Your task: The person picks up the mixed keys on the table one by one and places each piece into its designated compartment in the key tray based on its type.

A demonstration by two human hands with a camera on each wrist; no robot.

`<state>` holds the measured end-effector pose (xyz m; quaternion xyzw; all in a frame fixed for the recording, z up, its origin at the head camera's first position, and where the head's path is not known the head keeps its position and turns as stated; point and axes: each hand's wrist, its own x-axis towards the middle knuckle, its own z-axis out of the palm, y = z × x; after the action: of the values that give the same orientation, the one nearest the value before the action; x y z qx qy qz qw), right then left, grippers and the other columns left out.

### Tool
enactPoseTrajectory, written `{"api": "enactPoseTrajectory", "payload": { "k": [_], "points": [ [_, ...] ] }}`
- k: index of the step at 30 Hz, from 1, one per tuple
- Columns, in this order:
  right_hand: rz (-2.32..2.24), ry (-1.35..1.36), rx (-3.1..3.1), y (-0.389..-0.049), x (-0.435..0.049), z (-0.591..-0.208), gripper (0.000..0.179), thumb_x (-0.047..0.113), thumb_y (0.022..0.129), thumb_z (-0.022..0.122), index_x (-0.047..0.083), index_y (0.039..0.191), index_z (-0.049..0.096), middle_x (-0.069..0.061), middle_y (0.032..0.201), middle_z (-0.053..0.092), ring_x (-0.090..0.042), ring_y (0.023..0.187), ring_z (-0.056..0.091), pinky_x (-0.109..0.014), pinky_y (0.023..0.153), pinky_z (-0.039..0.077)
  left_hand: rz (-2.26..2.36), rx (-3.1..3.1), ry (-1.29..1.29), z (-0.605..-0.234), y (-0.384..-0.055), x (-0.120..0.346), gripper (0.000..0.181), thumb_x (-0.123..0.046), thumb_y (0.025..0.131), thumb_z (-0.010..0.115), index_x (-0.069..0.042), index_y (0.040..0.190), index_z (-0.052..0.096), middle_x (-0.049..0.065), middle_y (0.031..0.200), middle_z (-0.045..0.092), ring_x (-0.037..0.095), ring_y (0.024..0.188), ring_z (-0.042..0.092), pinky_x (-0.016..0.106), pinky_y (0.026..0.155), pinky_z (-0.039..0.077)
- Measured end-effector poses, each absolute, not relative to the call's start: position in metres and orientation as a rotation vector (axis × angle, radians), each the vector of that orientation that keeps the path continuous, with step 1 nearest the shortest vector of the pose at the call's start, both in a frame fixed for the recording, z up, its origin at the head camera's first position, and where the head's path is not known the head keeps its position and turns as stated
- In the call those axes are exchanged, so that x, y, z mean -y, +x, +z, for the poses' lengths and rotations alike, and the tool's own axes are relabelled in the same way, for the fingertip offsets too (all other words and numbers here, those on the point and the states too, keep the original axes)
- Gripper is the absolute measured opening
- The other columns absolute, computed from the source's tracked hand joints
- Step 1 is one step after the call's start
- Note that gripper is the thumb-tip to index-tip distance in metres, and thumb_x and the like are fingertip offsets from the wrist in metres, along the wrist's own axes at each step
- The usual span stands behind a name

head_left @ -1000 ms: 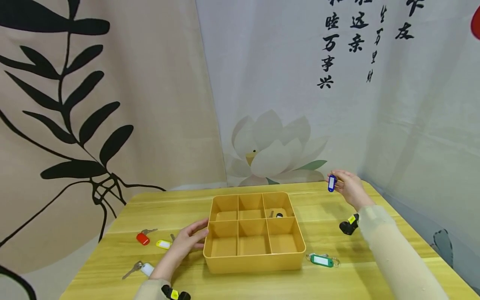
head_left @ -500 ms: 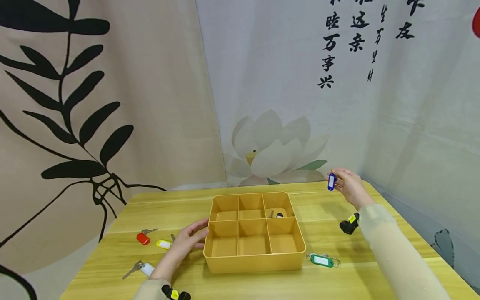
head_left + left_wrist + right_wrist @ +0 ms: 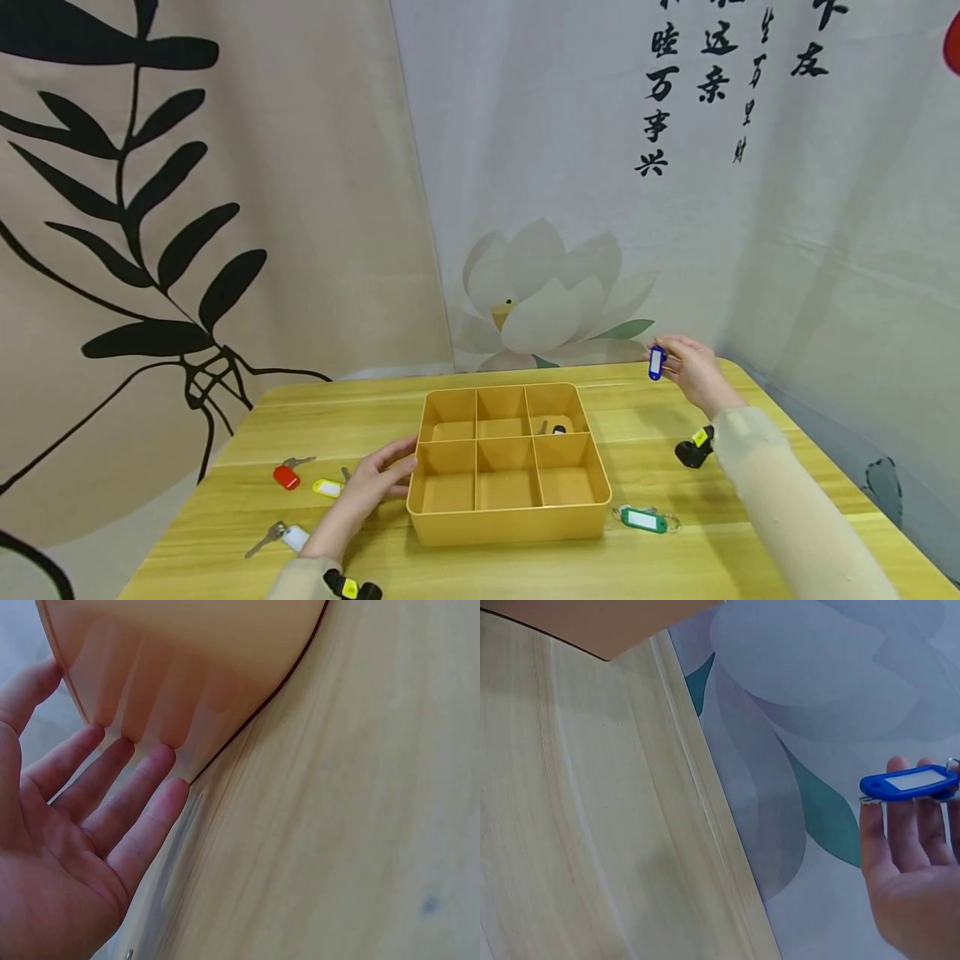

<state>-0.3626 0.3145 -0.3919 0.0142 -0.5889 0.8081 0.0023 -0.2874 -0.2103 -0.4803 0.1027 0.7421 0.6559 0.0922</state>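
Pinch is on at the right hand (image 3: pixel 693 371): fingers hold a blue plastic oblong key tag with a white label (image 3: pixel 656 363), raised near the table's far edge, right of centre in the frame. Metal shows beside it in the right-wrist view (can't tell how much is key, how much ring).

Key relation: the yellow-orange plastic six-compartment box (image 3: pixel 510 529) lies down and left of that pinch, well apart; its upper-right corner is the nearest part. Tag's long axis is near upright in the head view, label facing us.

Left hand (image 3: pixel 375 483) is the nearer one to the box: fingers loosely extended, tips touching its left wall, gripping no tag.

Upper-right compartment has a small black key tag (image 3: pixel 559 430) in it. Green plastic key tag with a white label (image 3: pixel 643 520) lies on the wood-grain table (image 3: pixel 525 575), just beside the box's lower-right corner.
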Motion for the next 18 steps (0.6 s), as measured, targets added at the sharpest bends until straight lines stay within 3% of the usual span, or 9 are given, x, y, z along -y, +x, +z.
{"api": "enactPoseTrajectory", "payload": {
  "k": [11, 18],
  "points": [
    [2.484, 0.088, 1.931, -0.363, -0.305, -0.388, 0.016, 0.018, 0.103, 0.05, 0.01, 0.099, 0.064, 0.003, 0.092, 0.07, -0.012, 0.087, 0.068, -0.025, 0.078, 0.054, 1.945, -2.202, 0.303, -0.481, -0.289, 0.21, 0.056, -0.024, 0.096, 0.062, -0.003, 0.145, 0.043, 0.022, 0.145, 0.042, 0.034, 0.115, 0.057, 0.042, 0.082, 0.055],
    [2.531, 0.12, 1.9, -0.367, -0.299, -0.385, 0.019, 0.015, 0.102, 0.052, 0.01, 0.092, 0.068, 0.002, 0.091, 0.072, -0.013, 0.085, 0.069, -0.026, 0.078, 0.055, 1.948, -2.192, 0.314, -0.48, -0.287, 0.21, 0.057, -0.024, 0.097, 0.061, -0.001, 0.145, 0.042, 0.023, 0.145, 0.041, 0.033, 0.116, 0.057, 0.042, 0.083, 0.055]
  ]
}}
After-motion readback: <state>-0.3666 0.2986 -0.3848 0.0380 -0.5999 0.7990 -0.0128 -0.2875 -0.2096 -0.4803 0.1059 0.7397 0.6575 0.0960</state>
